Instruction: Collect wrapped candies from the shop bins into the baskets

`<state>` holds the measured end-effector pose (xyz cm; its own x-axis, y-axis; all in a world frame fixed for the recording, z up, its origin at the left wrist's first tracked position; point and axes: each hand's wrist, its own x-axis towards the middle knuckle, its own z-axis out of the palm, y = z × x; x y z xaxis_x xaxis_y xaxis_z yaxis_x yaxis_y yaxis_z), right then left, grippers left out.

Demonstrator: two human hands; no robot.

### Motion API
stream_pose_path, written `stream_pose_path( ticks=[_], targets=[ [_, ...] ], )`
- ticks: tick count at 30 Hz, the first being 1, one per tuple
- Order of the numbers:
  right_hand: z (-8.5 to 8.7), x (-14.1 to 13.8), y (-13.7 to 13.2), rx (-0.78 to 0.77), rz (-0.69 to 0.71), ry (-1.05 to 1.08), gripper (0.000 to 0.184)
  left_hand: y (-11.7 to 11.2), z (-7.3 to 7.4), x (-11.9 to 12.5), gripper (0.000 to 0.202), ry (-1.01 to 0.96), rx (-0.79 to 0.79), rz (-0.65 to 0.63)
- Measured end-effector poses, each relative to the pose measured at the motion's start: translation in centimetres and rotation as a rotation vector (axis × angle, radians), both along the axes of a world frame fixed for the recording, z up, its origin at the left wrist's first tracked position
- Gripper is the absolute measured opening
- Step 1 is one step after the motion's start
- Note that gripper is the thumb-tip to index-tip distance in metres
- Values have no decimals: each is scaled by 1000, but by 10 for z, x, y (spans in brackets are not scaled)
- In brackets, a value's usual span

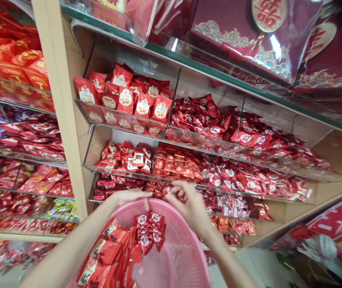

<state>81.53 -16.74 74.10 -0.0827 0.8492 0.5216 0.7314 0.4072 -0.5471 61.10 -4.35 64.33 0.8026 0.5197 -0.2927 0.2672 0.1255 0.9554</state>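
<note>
A pink plastic basket point(199, 256) is in front of me, tilted so I look into it. My left hand point(131, 198) grips its far rim, a finger reaching down inside the wall. In it lie large red packets point(107, 252) at the left and a cluster of small red sachets point(149, 230) with white round labels. My right hand point(187, 200) is above the far right rim, its fingers pinched around a small red wrapped candy point(167, 189). The candy is partly hidden by the fingers. Just behind this hand is a shelf of small red wrapped sweets point(155, 189).
Glass-fronted shelves hold red snack packets point(125, 100), dark red sachets point(201, 116) and gold-red squares point(177, 162). A wooden upright point(59, 100) separates the left shelves. Large maroon gift bags point(243, 40) stand on the glass shelf point(219, 66) above. Bagged goods lie at lower right.
</note>
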Motion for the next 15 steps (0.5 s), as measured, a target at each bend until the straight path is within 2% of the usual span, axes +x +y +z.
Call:
stream_pose_path(
  ticks=[2,3,5,8,10,12,15],
  targets=[
    [-46,-9,5,-60,2,-125,33,0,1,2,59,-20,-18,12],
    [-63,-13,8,-61,-3,-216,34,0,2,3,58,-31,-10,25],
    [-81,-18,12,-41,-27,-399,35,0,2,5,53,-30,15,46],
    [-86,-25,15,-8,-57,-572,39,1,0,6,36,-20,52,33],
    [-84,-27,15,5,-51,-567,41,2,-1,6,28,-17,108,11],
    [-84,-26,15,-10,-31,-445,43,3,-3,4,24,-18,139,-8],
    [-88,-18,17,-139,-23,-46,42,2,-2,0,22,-34,106,-42]
  ],
)
